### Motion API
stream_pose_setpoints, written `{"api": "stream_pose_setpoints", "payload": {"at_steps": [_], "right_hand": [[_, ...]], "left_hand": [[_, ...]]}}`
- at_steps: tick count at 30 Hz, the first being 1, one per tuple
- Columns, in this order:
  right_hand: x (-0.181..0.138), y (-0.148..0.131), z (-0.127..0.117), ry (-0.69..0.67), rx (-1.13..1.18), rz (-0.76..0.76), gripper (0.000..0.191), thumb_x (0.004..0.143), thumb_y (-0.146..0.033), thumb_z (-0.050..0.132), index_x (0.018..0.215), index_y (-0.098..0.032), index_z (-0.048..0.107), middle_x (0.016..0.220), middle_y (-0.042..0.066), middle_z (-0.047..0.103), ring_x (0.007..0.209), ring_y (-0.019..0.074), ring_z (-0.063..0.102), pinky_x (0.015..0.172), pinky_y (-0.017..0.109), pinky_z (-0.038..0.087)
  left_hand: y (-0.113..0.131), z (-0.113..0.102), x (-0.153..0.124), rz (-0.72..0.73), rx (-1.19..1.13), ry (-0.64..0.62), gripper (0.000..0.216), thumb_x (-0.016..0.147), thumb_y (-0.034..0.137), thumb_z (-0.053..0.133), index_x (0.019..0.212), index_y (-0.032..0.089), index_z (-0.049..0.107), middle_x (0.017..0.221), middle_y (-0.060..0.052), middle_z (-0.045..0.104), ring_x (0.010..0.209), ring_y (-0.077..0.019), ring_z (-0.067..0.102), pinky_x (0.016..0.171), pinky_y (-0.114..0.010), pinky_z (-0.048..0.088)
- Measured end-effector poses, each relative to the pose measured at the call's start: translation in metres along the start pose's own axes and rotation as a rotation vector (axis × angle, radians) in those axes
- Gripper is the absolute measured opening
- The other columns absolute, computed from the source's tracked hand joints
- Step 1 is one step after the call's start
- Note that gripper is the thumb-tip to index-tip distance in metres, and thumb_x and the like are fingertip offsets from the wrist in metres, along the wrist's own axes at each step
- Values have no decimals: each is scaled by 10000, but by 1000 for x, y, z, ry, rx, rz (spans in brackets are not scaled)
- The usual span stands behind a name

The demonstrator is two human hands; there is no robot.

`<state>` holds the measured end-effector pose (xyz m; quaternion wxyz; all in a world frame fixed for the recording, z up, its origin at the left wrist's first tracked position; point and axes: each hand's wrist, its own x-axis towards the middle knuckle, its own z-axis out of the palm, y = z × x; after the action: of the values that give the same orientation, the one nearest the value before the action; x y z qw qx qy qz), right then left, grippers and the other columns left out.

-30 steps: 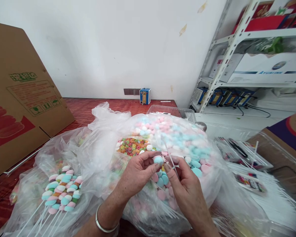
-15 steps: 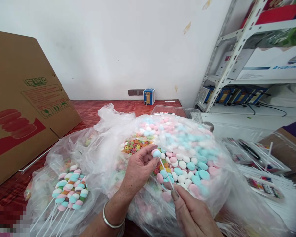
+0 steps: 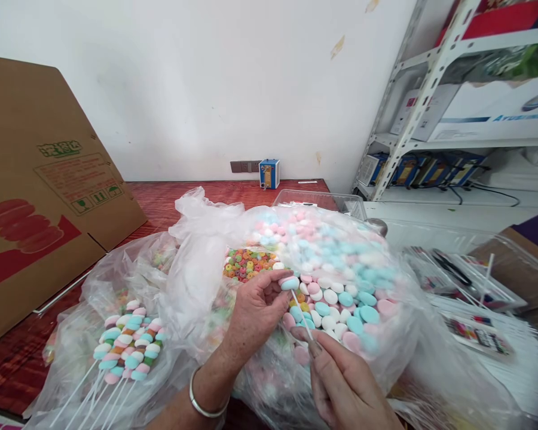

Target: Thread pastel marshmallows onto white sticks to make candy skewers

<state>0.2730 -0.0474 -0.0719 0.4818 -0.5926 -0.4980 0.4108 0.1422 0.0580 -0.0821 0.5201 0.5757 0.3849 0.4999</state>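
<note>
Between the thumb and fingers of my left hand (image 3: 256, 310) sit pink and blue marshmallows (image 3: 289, 283), stacked at the top of a white stick (image 3: 301, 309). My right hand (image 3: 341, 370) pinches the lower part of that stick. Both hands are over a large clear plastic bag (image 3: 197, 257) of loose pink, white and blue marshmallows (image 3: 329, 310). Ring-shaped colourful candies (image 3: 248, 264) show through an opening behind my left hand. To the left, several finished-looking marshmallow skewers (image 3: 130, 343) lie on plastic, their sticks pointing toward me.
A tall cardboard box (image 3: 49, 173) stands on the left of the red-brown table (image 3: 156, 197). A small blue and white device (image 3: 269, 174) is by the wall socket. On the right are a clear tray with scissors (image 3: 452, 267), white sticks (image 3: 520, 352) and metal shelving (image 3: 424, 98).
My left hand has moved slightly right and the marshmallows on the stick now show more fully. My right hand has shifted slightly left on the stick. The view has moved slightly.
</note>
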Motion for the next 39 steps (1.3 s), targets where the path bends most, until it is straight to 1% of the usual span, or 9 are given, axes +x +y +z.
{"api": "stream_pose_setpoints", "payload": {"at_steps": [6,12,16,20,23,26,28,32,39], "right_hand": [[2,13,8,-38,29,75,431,935,-523,480,1017,-180,727,697,38,703,646,165,654,638,228,548],[12,10,10,-14,-123,-105,357,938,-481,470,935,-215,709,876,80,733,911,216,687,800,269,549],[24,4,15,-49,-234,-150,335,959,-416,395,895,-219,658,897,76,734,874,202,693,804,267,537],[40,2,20,-29,-572,-235,341,982,-317,304,799,-229,579,712,33,694,643,188,668,578,254,477],[48,2,18,56,-932,-327,290,979,-256,347,841,-243,601,684,7,689,551,195,655,473,265,367],[51,0,14,163,-1188,-358,194,909,-161,485,996,-261,626,906,18,737,601,174,694,443,248,312],[51,-2,12,180,-1273,-338,228,821,-133,614,1007,-264,620,938,6,730,605,156,692,433,236,295],[53,-1,15,130,-1344,-329,248,735,-130,733,922,-249,623,866,-19,696,623,138,676,455,227,313],[52,3,30,166,-1388,-459,128,880,-149,604,960,-250,614,781,-28,659,551,137,657,427,249,256]], "left_hand": [[2,3,-4,8,7,35,253,791,180,674,1037,158,730,906,-64,740,767,-160,694,689,-258,592],[3,3,-10,55,109,62,255,800,159,662,1040,174,745,896,-51,730,725,-137,670,627,-223,573],[2,1,-18,198,194,13,261,817,81,607,1005,200,744,955,-41,748,814,-144,697,701,-227,585],[2,-11,-23,335,414,-54,415,842,41,552,1188,227,686,1090,-44,747,967,-157,700,865,-259,564],[1,-34,-10,325,604,89,495,889,70,512,1359,217,562,1115,-66,734,914,-157,705,844,-282,567],[-4,-60,13,373,832,212,309,913,80,504,1126,199,694,1074,-73,723,1001,-201,667,906,-351,540],[-10,-72,26,363,968,155,212,895,84,555,942,192,731,961,-67,721,963,-222,650,874,-374,539],[-21,-76,37,337,1113,115,162,864,77,601,825,177,723,867,-74,693,922,-241,616,858,-402,520],[-10,-72,30,230,871,212,117,845,114,586,860,184,677,864,-38,698,835,-190,632,768,-320,496]]}}
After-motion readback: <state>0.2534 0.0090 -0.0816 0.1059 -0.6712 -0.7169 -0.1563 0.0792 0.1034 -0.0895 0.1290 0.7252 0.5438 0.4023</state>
